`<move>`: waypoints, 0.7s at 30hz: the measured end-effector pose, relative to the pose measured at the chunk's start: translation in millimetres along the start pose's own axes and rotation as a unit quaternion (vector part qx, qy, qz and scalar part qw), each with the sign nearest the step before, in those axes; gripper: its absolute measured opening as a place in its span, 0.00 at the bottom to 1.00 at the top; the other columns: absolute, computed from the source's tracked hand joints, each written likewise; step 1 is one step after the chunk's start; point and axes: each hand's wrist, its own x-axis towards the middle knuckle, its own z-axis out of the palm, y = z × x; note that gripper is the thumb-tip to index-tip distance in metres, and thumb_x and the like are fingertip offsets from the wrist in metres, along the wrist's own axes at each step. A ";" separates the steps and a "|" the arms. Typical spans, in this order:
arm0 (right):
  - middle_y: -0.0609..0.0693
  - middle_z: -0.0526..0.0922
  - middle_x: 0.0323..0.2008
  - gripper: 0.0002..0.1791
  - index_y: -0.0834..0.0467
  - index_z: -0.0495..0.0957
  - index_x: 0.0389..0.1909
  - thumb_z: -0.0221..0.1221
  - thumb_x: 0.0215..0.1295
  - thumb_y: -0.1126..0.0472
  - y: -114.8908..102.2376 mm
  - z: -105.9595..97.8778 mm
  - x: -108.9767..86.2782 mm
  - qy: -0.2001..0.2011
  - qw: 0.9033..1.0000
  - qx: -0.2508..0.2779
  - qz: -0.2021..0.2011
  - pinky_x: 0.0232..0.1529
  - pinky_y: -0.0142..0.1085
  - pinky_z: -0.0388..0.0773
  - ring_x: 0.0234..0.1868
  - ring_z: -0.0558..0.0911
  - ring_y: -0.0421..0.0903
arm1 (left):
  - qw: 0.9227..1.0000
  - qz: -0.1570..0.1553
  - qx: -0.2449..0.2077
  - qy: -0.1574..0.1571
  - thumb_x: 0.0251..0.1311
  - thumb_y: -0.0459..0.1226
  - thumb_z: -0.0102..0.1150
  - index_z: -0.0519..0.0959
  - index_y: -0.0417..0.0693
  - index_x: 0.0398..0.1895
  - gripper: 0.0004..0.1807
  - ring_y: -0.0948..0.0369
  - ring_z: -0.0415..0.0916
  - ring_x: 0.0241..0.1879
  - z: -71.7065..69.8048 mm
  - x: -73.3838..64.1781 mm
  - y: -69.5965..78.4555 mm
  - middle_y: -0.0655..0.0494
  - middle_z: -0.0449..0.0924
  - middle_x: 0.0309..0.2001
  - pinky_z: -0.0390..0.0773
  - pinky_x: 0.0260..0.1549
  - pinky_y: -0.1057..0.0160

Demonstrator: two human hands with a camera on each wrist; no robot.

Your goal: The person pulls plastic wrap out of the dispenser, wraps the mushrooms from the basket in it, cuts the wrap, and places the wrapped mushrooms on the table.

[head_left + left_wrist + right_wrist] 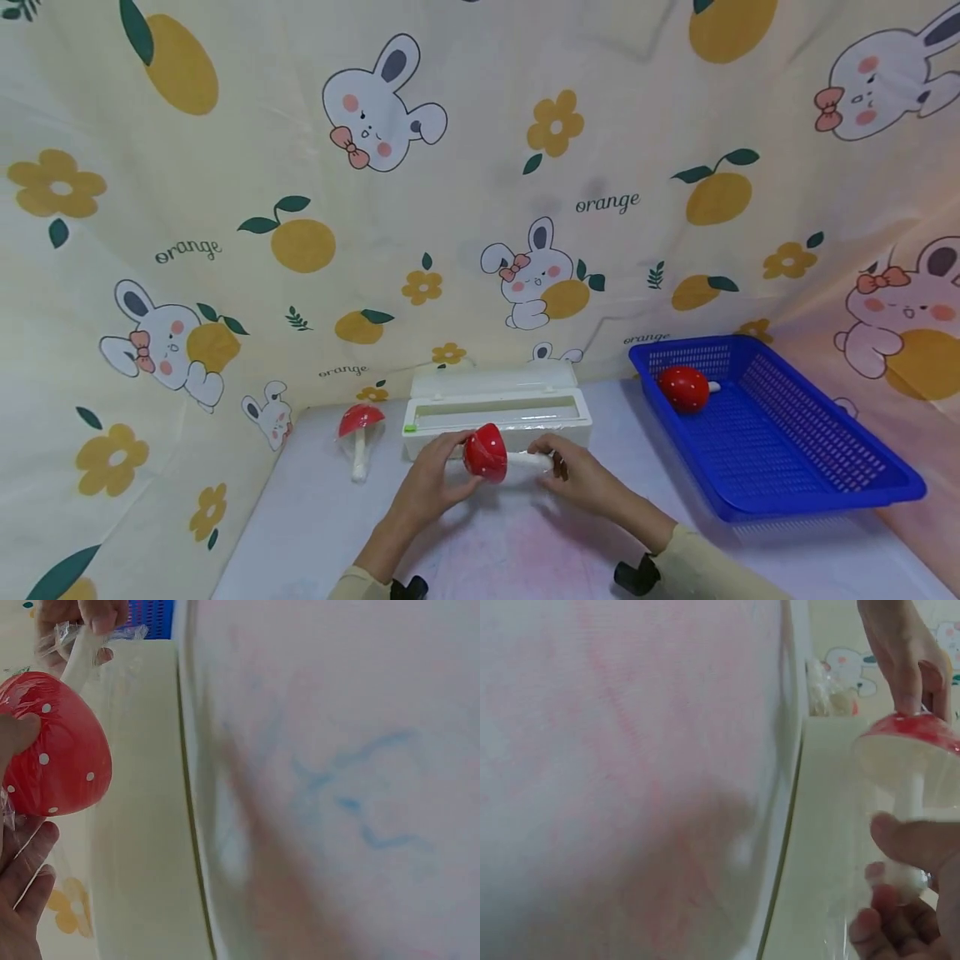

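Note:
A toy mushroom (487, 454), its red cap dotted white and its stem white, lies sideways between my hands in front of a long white box (498, 433). My left hand (433, 477) grips the cap, thumb on the dotted side in the left wrist view. With thumb and fingers, my right hand (581, 473) holds the far end of the stem (909, 796). Clear film (135, 633) covers the mushroom and bunches near the stem end. Left of the box, a second red-capped mushroom (360, 442) in clear film lies on the table.
The white box's lid (495, 380) stands raised behind a long opening. At the right, a blue plastic basket (806, 417) has a red dotted mushroom (685, 389) in its far left corner. A printed cloth (465, 183) hangs behind the table.

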 end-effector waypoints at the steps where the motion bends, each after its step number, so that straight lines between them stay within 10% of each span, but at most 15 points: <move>1: 0.46 0.83 0.43 0.23 0.54 0.78 0.56 0.73 0.64 0.71 -1.6 -0.3 1.1 0.011 1.000 -0.003 0.005 0.32 0.30 0.79 0.33 0.76 0.38 | 1.000 -0.005 -0.003 0.000 0.55 0.42 0.84 0.74 0.53 0.72 0.41 0.59 0.78 0.65 -1.4 0.5 1.2 0.60 0.81 0.66 0.82 0.63 0.51; 21: 0.46 0.84 0.41 0.20 0.55 0.84 0.51 0.77 0.60 0.69 -27.3 -15.6 24.4 0.118 0.992 -0.006 -0.035 0.34 0.31 0.85 0.33 0.81 0.36 | 0.991 -0.096 -0.077 0.052 0.55 0.47 0.83 0.76 0.53 0.72 0.41 0.57 0.80 0.62 -23.2 11.7 12.3 0.59 0.81 0.63 0.86 0.56 0.44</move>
